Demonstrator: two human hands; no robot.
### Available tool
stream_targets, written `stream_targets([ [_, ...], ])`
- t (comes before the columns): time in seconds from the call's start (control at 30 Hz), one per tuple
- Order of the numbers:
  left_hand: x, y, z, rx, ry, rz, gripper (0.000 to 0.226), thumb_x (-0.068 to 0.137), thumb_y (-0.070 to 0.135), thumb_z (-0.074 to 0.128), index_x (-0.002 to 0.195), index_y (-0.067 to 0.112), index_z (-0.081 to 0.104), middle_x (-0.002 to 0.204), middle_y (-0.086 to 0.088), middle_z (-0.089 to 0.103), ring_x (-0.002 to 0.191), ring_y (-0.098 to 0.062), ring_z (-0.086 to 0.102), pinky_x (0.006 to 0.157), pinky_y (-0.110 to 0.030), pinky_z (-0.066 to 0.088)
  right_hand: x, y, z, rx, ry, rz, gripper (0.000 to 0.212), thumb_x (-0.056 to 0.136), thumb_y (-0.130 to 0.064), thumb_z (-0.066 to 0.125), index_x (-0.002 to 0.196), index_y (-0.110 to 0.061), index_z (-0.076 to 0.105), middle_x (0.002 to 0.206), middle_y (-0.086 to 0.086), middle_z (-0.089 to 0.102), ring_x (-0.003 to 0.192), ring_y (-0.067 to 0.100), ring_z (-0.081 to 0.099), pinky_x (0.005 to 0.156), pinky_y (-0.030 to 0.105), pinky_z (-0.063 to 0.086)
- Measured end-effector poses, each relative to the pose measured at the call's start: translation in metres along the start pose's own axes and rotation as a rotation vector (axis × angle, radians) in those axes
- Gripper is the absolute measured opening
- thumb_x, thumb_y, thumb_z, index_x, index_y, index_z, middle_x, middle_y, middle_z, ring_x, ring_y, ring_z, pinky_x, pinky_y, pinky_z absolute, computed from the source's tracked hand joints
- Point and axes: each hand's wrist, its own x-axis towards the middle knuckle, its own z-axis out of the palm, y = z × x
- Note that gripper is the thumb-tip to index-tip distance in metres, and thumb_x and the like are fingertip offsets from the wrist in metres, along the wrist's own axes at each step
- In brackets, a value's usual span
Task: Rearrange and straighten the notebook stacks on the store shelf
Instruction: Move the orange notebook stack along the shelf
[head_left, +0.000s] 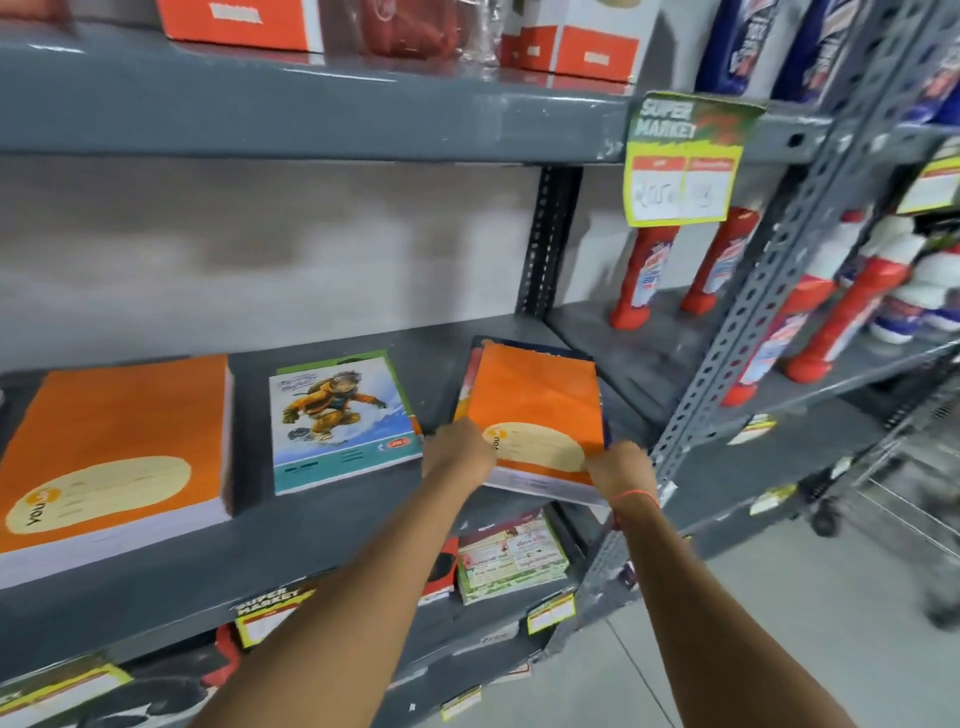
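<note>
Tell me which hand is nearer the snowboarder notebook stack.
Left. The left hand grips the orange stack's near-left corner, right beside the snowboarder stack; the right hand holds the orange stack's far corner.

Price tag (681, 189) figures blurred, unreadable; big orange stack (111, 447) cut by left edge; lower-shelf notebooks (511, 564) partly hidden.
</note>
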Motion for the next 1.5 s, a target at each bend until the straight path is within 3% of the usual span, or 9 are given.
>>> stream_targets([
  [0.2, 0.005, 0.004, 0.002, -0.387, -0.002, -0.180, 0.019, 0.086, 0.012, 0.053, 0.096, -0.002, 0.061, 0.103, -0.018, 0.067, 0.094, -0.033, 0.064, 0.072, -0.037, 0.048, -0.001, 0.005, -0.015, 0.122, -0.038, 0.024, 0.029, 0.084, -0.001, 0.049, 0.105, 0.014, 0.061, 0.111, 0.029, 0.064, 0.092, 0.037, 0.057, 0.066, 0.029, 0.031],
  [0.37, 0.002, 0.006, 0.003, -0.547, 0.005, -0.199, 0.022, 0.084, 0.005, 0.050, 0.063, 0.009, 0.049, 0.071, -0.007, 0.054, 0.063, -0.020, 0.050, 0.053, -0.028, 0.037, 0.005, 0.007, -0.020, 0.260, -0.057, 0.109, 0.022, 0.079, 0.003, 0.050, 0.097, 0.013, 0.059, 0.061, 0.010, 0.047, 0.075, 0.030, 0.048, 0.065, 0.034, 0.037],
  [0.47, -0.005, 0.012, -0.003, -0.566, 0.018, -0.127, 0.012, 0.084, 0.004, 0.049, 0.078, 0.009, 0.059, 0.081, -0.007, 0.057, 0.077, -0.025, 0.054, 0.065, -0.032, 0.045, 0.005, 0.003, -0.025, 0.334, -0.064, 0.140, 0.004, 0.078, 0.006, 0.045, 0.079, 0.004, 0.048, 0.059, 0.009, 0.040, 0.059, 0.025, 0.041, 0.058, 0.032, 0.038],
  [0.57, -0.007, 0.015, -0.013, -0.671, 0.027, -0.078, 0.023, 0.084, 0.001, 0.053, 0.069, 0.019, 0.055, 0.089, -0.007, 0.058, 0.083, -0.025, 0.056, 0.082, -0.042, 0.053, 0.011, 0.004, -0.030, 0.385, -0.110, 0.113, 0.026, 0.077, 0.009, 0.047, 0.056, -0.003, 0.037, 0.056, 0.007, 0.033, 0.052, 0.021, 0.030, 0.054, 0.029, 0.030],
  [0.7, -0.013, 0.014, -0.034, -0.842, 0.013, -0.068, 0.025, 0.086, -0.001, 0.052, 0.110, 0.002, 0.059, 0.098, -0.007, 0.057, 0.089, -0.021, 0.055, 0.063, -0.029, 0.051, 0.011, -0.005, -0.042, 0.406, -0.183, 0.018, 0.019, 0.080, 0.003, 0.053, 0.066, -0.006, 0.045, 0.063, 0.006, 0.038, 0.074, 0.022, 0.041, 0.058, 0.028, 0.035],
  [0.8, -0.023, 0.004, -0.057, -0.947, 0.053, -0.069, 0.024, 0.087, -0.002, 0.050, 0.108, 0.005, 0.058, 0.098, -0.009, 0.058, 0.090, -0.021, 0.056, 0.064, -0.025, 0.049, 0.014, -0.022, -0.043, 0.602, -0.247, 0.018, 0.032, 0.074, 0.014, 0.054, 0.056, -0.008, 0.040, 0.063, 0.009, 0.038, 0.061, 0.020, 0.038, 0.052, 0.029, 0.031],
  [0.97, -0.045, -0.068, -0.109, -1.023, 0.222, -0.169, 0.027, 0.086, -0.003, 0.052, 0.111, 0.003, 0.059, 0.113, -0.015, 0.064, 0.092, -0.022, 0.059, 0.074, -0.031, 0.053, -0.024, -0.089, -0.005, 0.729, -0.430, -0.134, 0.024, 0.069, 0.017, 0.055, 0.078, -0.006, 0.055, 0.079, 0.014, 0.055, 0.067, 0.023, 0.053, 0.054, 0.027, 0.049],
  [1.23, -0.096, -0.228, -0.171, -1.015, 0.487, -0.359, 0.015, 0.084, -0.006, 0.054, 0.092, 0.003, 0.064, 0.090, -0.009, 0.058, 0.065, -0.015, 0.054, 0.032, -0.011, 0.045, -0.137, -0.190, 0.103, 0.497, -0.571, -0.440, 0.019, 0.064, 0.008, 0.067, 0.064, -0.007, 0.056, 0.076, 0.016, 0.059, 0.071, 0.025, 0.057, 0.067, 0.033, 0.050],
  [1.5, -0.113, -0.307, -0.185, -0.901, 0.512, -0.490, 0.031, 0.084, -0.004, 0.056, 0.060, 0.014, 0.055, 0.096, -0.012, 0.059, 0.091, -0.025, 0.055, 0.073, -0.036, 0.053, -0.194, -0.221, 0.168, 0.311, -0.546, -0.435, 0.029, 0.068, 0.004, 0.068, 0.056, -0.010, 0.045, 0.070, 0.011, 0.057, 0.066, 0.023, 0.056, 0.061, 0.030, 0.050],
])
